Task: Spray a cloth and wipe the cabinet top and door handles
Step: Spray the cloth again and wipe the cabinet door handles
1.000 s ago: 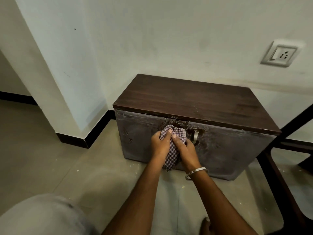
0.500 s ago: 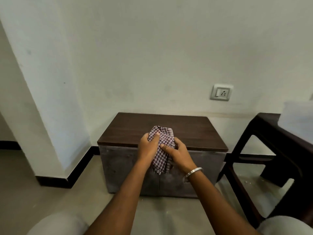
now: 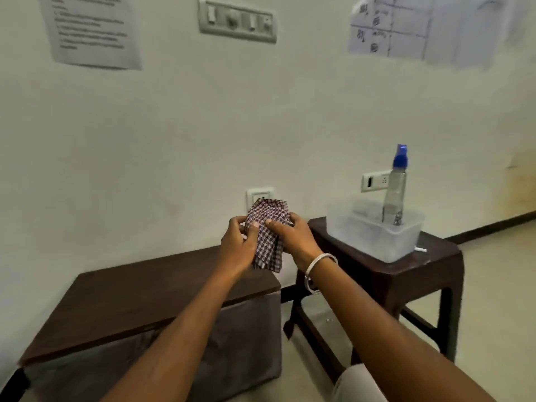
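A red-and-white checked cloth hangs in the air above the right end of the cabinet. My left hand grips its left side and my right hand grips its right side, thumbs on the front. The low cabinet has a dark wooden top and a grey front; its door handles are hidden behind my forearms. A clear spray bottle with a blue nozzle stands upright in a translucent plastic tub to the right.
The tub sits on a dark wooden stool right of the cabinet. A wall with sockets, a switch panel and taped papers stands close behind. Tiled floor shows at the far right.
Both hands lifted the cloth from the cabinet's front handle area up above the cabinet top. The view swung up and right, bringing the stool, tub and spray bottle into sight.
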Motion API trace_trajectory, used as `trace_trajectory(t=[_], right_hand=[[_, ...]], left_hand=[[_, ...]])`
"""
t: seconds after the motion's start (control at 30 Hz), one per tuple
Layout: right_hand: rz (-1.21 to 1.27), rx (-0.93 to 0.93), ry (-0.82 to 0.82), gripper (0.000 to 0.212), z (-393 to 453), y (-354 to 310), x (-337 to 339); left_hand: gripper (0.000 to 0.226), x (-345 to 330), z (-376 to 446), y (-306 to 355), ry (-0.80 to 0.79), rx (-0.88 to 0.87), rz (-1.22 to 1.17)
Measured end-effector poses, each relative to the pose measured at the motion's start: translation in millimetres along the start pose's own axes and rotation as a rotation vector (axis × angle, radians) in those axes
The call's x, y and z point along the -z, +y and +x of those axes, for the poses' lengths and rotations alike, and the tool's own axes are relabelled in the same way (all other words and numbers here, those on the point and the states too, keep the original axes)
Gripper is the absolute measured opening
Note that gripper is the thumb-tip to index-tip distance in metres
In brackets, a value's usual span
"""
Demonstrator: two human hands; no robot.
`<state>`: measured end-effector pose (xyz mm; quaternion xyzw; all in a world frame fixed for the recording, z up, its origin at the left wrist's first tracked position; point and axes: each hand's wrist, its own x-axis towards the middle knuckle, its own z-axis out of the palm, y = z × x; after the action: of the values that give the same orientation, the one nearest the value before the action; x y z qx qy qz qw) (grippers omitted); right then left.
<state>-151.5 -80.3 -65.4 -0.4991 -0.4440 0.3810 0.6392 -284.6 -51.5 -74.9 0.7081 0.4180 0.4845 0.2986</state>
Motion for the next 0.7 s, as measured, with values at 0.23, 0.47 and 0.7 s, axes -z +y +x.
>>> trace_trajectory(t=[0.23, 0.47, 0.7], right_hand=[[0.036, -0.005, 0.251, 0.039, 50.2, -52.1, 74.9], [0.029, -0.107, 0.41, 0.023, 108.5, -82.1, 131.2], [-0.12, -0.204, 0.578, 0.039, 160.6, -80.1, 163.5]], left_hand=[[0.049, -72.8, 53.2, 56.0, -0.15, -0.094, -0.08], [0.046, -131.9, 109.3, 85.5, -0.258, -0.129, -0.073], [0.042, -180.5, 156.3, 90.6, -0.309, -0.151, 0.005]])
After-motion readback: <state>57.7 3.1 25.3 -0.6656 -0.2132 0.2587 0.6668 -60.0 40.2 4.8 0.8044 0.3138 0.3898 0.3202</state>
